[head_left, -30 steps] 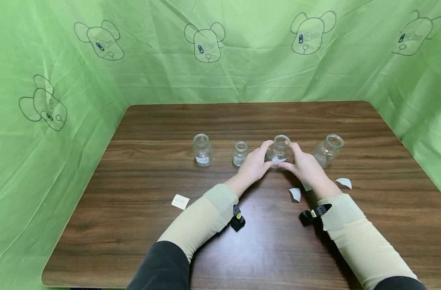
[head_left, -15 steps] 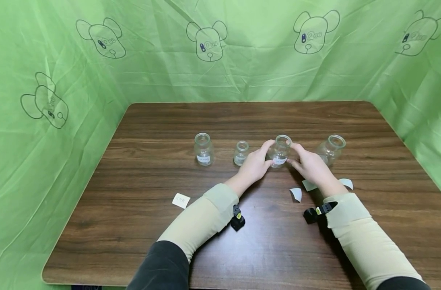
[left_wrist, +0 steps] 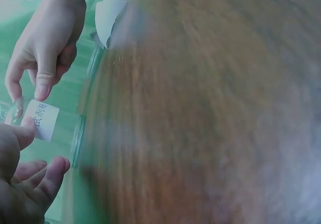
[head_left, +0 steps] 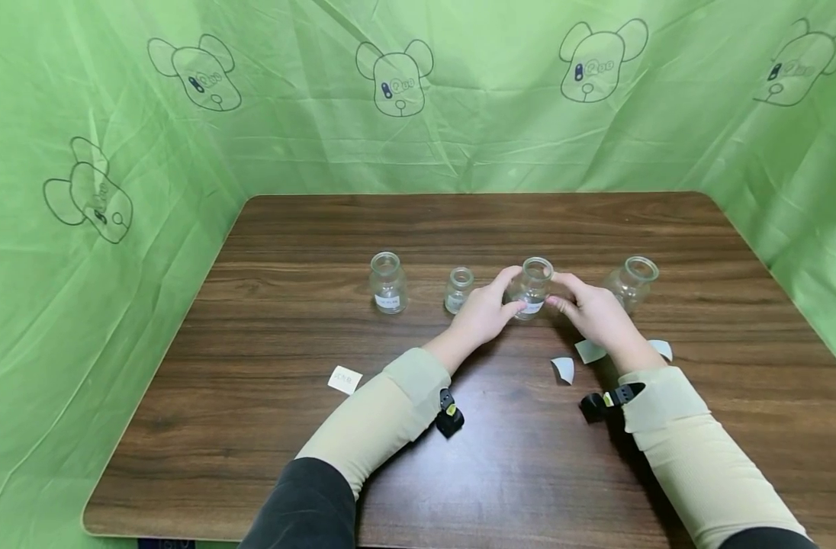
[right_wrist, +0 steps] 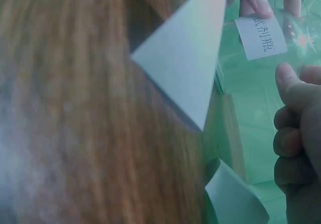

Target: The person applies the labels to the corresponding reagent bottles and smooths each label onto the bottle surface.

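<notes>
Glass jar [head_left: 531, 287] with a white label [right_wrist: 261, 36], upright on a brown wooden worktop [head_left: 267, 320], held from both sides.
Clamped at its left by the curled thumb and fingers of the left hand [head_left: 480, 313], and at its right by the bent thumb and forefinger of the right hand [head_left: 599, 316]; hard to make out exactly behind the glass. Marked on the label with three handwritten characters. Flanked on the left by a small jar [head_left: 458, 293], just beside the left hand, then a larger labelled jar [head_left: 387, 284]; on the right by another jar [head_left: 634, 282], partly behind the right hand. Nearer the camera, a written-on paper slip [head_left: 345, 380] beside the left sleeve [head_left: 384, 412], and three pale paper pieces [head_left: 564, 370] near the right hand.
</notes>
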{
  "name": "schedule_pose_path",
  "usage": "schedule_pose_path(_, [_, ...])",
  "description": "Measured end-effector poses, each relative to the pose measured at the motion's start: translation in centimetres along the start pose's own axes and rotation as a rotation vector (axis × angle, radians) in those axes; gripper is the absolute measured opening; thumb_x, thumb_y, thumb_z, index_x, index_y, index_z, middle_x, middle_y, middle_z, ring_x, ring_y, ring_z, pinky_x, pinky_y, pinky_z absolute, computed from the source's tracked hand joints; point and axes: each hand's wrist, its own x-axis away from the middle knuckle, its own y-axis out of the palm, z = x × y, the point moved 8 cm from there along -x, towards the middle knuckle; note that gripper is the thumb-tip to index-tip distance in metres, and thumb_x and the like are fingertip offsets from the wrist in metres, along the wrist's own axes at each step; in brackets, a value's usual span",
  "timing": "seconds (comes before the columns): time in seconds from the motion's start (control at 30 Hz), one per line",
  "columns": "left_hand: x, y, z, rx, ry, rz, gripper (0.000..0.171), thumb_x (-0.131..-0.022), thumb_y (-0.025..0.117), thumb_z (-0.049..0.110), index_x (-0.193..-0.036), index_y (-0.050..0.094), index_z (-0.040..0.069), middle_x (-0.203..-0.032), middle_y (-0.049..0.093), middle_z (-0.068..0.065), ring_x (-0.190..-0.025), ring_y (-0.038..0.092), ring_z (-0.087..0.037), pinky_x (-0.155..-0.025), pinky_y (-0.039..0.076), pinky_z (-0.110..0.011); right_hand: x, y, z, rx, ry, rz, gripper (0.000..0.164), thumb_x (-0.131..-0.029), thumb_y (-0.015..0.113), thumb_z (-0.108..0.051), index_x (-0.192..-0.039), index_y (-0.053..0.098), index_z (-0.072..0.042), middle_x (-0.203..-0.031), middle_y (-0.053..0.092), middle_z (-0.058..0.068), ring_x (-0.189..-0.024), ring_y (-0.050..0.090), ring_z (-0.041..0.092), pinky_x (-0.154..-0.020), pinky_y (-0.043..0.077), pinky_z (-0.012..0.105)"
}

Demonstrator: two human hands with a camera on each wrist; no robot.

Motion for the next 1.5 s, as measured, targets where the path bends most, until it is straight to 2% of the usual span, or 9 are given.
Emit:
schedule_pose_path(0.07, [0.0,-0.1,0.0,-0.010,0.001,0.011,0.056,-0.091,0.061,0.032,-0.140,0.034,0.025,-0.117,0.064,-0.005,-0.101,0.063,-0.023,-0.080,0.050,-0.036,-0.1,0.0,-0.1,0.003,-0.005,0.005,0.040,-0.086,0.067,-0.020,-0.123,0.051,-0.019,-0.083,0.069,0.015,-0.080,0.064,0.039,-0.070,0.046,0.055])
schedule_pose_path(0.17, [0.2,-0.3,0.1,-0.023,0.002,0.033,0.056,-0.091,0.062,0.032,-0.139,0.035,0.024,-0.114,0.065,-0.007,-0.099,0.063,-0.022,-0.080,0.050,-0.035,-0.2,0.1,-0.1,0.001,-0.002,-0.005,0.044,-0.086,0.066,-0.022,-0.127,0.049,-0.020,-0.071,0.065,0.008,-0.069,0.063,0.033,-0.065,0.046,0.052])
schedule_pose_path(0.27, [0.4,-0.5,0.2,-0.027,-0.004,0.051,0.059,-0.090,0.062,0.033,-0.140,0.033,0.024,-0.114,0.065,-0.009,-0.100,0.063,-0.022,-0.081,0.050,-0.035,-0.2,0.2,0.0,-0.041,0.013,-0.028,0.053,-0.087,0.067,-0.024,-0.134,0.044,-0.021,-0.064,0.058,0.001,-0.058,0.057,0.024,-0.059,0.045,0.046])
schedule_pose_path(0.4, [0.8,-0.8,0.4,-0.007,-0.024,0.068,0.067,-0.088,0.065,0.035,-0.143,0.029,0.022,-0.118,0.062,-0.011,-0.102,0.062,-0.023,-0.082,0.049,-0.036,0.1,0.2,0.2,-0.113,0.047,-0.056,0.064,-0.086,0.068,-0.025,-0.142,0.036,-0.020,-0.064,0.055,-0.001,-0.052,0.049,0.015,-0.053,0.042,0.038])
schedule_pose_path(0.67, [2.1,-2.3,1.1,0.047,-0.015,0.093,0.069,-0.086,0.067,0.035,-0.143,0.030,0.022,-0.124,0.059,-0.010,-0.104,0.061,-0.023,-0.082,0.049,-0.037,0.5,-0.3,0.0,-0.187,0.090,-0.066,0.071,-0.086,0.068,-0.027,-0.145,0.031,-0.013,-0.068,0.057,0.002,-0.053,0.050,0.013,-0.050,0.042,0.031])
schedule_pose_path(0.87, [3.2,-4.2,1.1,0.149,-0.030,0.098,0.068,-0.085,0.068,0.033,-0.143,0.032,0.026,-0.125,0.058,-0.007,-0.069,0.062,-0.005,-0.063,0.048,-0.025,0.9,-1.3,-0.6,-0.225,0.145,-0.063,0.073,-0.086,0.067,-0.035,-0.146,0.029,-0.017,-0.072,0.057,0.003,-0.053,0.047,0.013,-0.049,0.040,0.028])
schedule_pose_path(1.0, [3.5,-4.8,1.1,0.181,-0.019,0.099,0.067,-0.086,0.067,0.033,-0.143,0.032,0.027,-0.127,0.057,-0.006,-0.063,0.057,0.003,-0.060,0.047,-0.021,1.2,-1.8,-0.7,-0.246,0.160,-0.059,0.073,-0.087,0.066,-0.034,-0.146,0.029,-0.015,-0.073,0.057,0.004,-0.051,0.045,0.010,-0.047,0.038,0.027])
schedule_pose_path(1.17, [3.8,-5.2,0.7,0.182,-0.013,0.099,0.066,-0.086,0.067,0.034,-0.143,0.033,0.027,-0.125,0.058,-0.004,-0.062,0.057,0.002,-0.061,0.047,-0.021,1.5,-1.9,-0.8,-0.275,0.167,-0.049,0.070,-0.087,0.067,-0.032,-0.144,0.032,-0.013,-0.072,0.057,0.004,-0.053,0.047,0.010,-0.049,0.039,0.026])
schedule_pose_path(1.5, [4.9,-7.3,-0.5,0.144,0.033,0.136,0.059,-0.087,0.066,0.029,-0.140,0.039,0.022,-0.117,0.062,-0.005,-0.066,0.056,-0.004,-0.063,0.046,-0.023,1.9,-2.0,-0.9,-0.314,0.196,-0.003,0.061,-0.087,0.067,-0.027,-0.138,0.038,-0.007,-0.076,0.059,0.005,-0.061,0.050,0.013,-0.057,0.038,0.021])
